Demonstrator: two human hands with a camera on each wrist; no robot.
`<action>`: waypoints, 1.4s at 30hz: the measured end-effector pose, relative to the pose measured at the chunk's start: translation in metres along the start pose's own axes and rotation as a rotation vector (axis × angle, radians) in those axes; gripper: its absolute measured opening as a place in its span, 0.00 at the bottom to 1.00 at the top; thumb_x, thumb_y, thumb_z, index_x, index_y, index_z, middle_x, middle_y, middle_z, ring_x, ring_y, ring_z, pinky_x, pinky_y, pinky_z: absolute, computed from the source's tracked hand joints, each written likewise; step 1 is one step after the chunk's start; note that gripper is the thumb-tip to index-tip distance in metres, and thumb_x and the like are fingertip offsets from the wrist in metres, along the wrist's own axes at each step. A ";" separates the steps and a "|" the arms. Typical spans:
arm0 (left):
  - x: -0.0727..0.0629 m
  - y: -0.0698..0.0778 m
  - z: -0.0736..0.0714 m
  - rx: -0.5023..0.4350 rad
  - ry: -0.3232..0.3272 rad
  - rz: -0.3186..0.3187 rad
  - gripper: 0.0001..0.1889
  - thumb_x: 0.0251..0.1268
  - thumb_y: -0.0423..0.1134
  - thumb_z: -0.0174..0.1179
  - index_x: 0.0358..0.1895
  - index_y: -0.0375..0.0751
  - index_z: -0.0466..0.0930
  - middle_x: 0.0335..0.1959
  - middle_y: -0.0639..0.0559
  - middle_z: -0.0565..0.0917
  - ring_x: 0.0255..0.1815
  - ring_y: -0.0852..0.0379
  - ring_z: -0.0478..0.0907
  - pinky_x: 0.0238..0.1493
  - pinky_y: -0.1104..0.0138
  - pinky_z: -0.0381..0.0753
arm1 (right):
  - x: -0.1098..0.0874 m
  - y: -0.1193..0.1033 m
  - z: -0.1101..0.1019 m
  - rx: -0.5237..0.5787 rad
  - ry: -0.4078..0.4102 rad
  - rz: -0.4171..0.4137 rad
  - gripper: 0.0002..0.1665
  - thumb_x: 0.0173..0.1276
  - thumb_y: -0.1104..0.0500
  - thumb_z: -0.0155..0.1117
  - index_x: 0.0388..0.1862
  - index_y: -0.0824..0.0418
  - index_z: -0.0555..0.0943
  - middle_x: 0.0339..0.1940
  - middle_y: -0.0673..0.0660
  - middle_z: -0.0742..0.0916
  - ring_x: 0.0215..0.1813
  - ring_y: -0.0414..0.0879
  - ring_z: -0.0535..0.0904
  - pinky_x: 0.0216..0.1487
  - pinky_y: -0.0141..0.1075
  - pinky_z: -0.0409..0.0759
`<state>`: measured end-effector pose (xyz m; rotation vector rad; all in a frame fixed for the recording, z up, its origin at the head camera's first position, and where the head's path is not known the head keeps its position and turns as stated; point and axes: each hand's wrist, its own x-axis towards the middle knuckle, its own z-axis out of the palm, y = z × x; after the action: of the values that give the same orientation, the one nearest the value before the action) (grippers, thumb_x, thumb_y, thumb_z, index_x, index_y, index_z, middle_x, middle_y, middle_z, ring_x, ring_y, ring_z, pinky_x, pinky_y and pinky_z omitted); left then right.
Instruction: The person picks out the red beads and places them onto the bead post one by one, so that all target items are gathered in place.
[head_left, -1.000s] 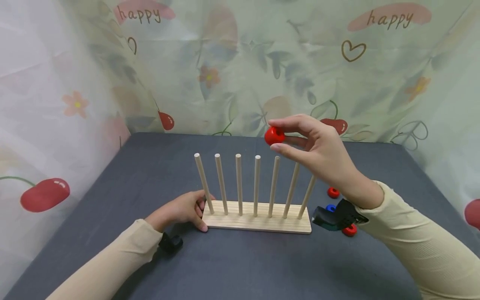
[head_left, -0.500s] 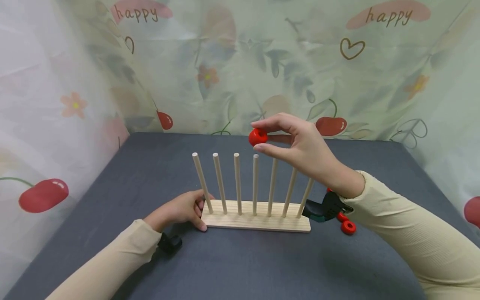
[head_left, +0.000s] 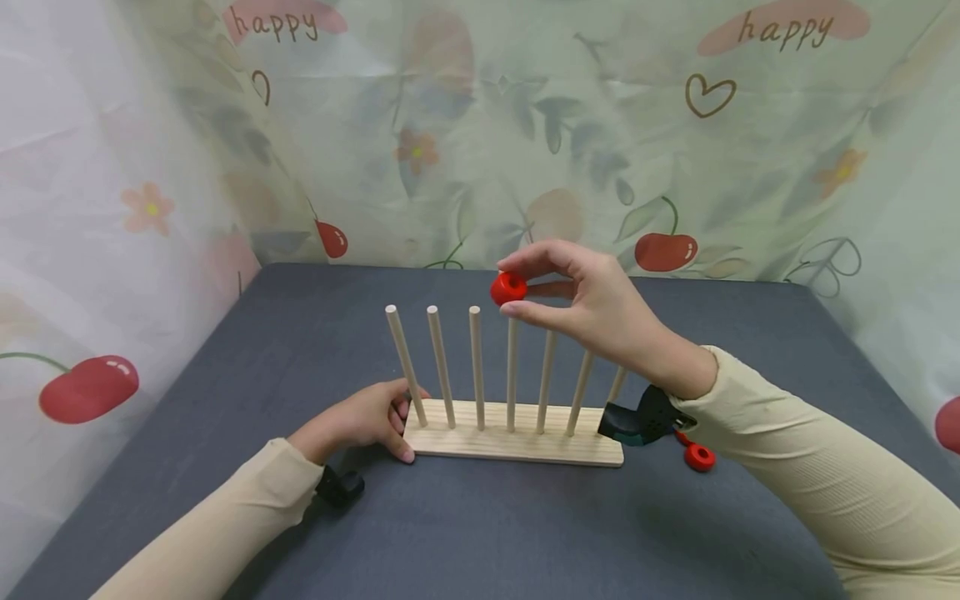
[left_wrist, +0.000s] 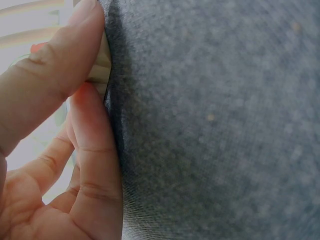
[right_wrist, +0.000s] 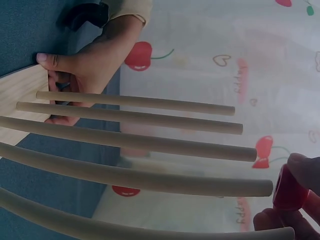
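Note:
A pale wooden peg rack [head_left: 465, 443] stands on the table with a row of several upright pegs. My left hand [head_left: 366, 419] grips its left end, thumb at the front corner and fingers behind. In the left wrist view, thumb and forefinger [left_wrist: 92, 145] close on the wood's edge. My right hand [head_left: 600, 304] pinches a red ring [head_left: 507, 288] between thumb and fingers, its hole showing. That ring overlaps the top of the middle peg [head_left: 512, 375] in the head view. In the right wrist view the red ring [right_wrist: 289, 189] is right at a peg's tip [right_wrist: 265, 188].
Another red ring [head_left: 699, 457] lies on the dark grey table [head_left: 480, 533] to the right of the rack, with more red partly hidden behind the right wrist's black camera [head_left: 637, 419]. A patterned cloth [head_left: 480, 125] hangs behind and at both sides.
My right hand has carried the red ring left, then slightly down, to the middle peg's top. The left hand stays on the rack's end.

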<state>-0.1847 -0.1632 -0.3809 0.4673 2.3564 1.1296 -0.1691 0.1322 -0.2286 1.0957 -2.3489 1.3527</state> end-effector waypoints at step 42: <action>0.002 0.000 0.001 -0.010 0.003 -0.028 0.42 0.33 0.25 0.79 0.60 0.31 0.71 0.34 0.45 0.74 0.30 0.55 0.74 0.34 0.65 0.77 | -0.002 0.002 -0.004 -0.054 -0.198 0.022 0.18 0.60 0.65 0.69 0.49 0.60 0.80 0.47 0.51 0.83 0.48 0.40 0.80 0.48 0.32 0.81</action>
<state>-0.1857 -0.1621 -0.3819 0.4282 2.3514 1.1301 -0.1702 0.1373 -0.2288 1.2430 -2.5270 1.2312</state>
